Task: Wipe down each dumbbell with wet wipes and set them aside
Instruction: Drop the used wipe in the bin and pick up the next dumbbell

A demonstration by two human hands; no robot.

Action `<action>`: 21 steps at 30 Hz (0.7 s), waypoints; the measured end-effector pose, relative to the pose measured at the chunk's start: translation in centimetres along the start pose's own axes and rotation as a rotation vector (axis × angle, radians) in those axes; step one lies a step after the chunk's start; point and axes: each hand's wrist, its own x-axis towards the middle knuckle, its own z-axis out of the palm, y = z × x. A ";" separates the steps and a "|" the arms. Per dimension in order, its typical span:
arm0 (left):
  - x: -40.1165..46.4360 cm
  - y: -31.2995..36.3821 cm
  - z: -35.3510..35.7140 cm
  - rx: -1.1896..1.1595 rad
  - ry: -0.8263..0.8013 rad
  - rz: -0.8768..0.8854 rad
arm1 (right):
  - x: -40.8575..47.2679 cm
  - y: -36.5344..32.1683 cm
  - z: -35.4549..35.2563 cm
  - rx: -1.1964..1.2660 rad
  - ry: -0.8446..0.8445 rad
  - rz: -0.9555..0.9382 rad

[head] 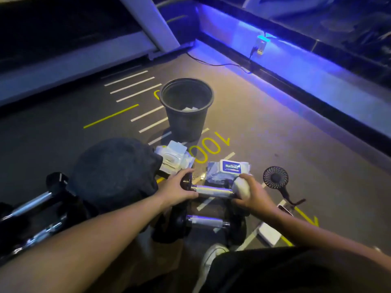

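A dumbbell (pixel 213 191) with a silver handle and black ends is held just above the floor. My left hand (pixel 179 188) grips its left end. My right hand (pixel 250 197) presses a white wet wipe (pixel 241 188) around its right end. A second dumbbell (pixel 208 222) lies on the floor right below it. More dumbbells (pixel 31 205) lie at the far left. Two wet wipe packs sit just beyond my hands: one with a blue label (pixel 229 169), and one with its white lid open (pixel 174 158).
A black bin (pixel 186 108) with used wipes inside stands ahead. A dark cloth bundle (pixel 114 174) lies to the left. At right are a small black hand fan (pixel 277 180), a phone (pixel 284 209) and a white flat object (pixel 270 234). My shoe (pixel 211 258) is below.
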 end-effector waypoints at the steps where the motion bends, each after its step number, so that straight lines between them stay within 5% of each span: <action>1: 0.1 0.1 0.0 -0.015 -0.003 -0.011 | 0.0 0.0 0.1 0.002 -0.001 0.013; 21: -0.8 1.7 0.3 -0.073 0.179 -0.049 | -0.6 -0.9 0.5 0.014 0.122 0.091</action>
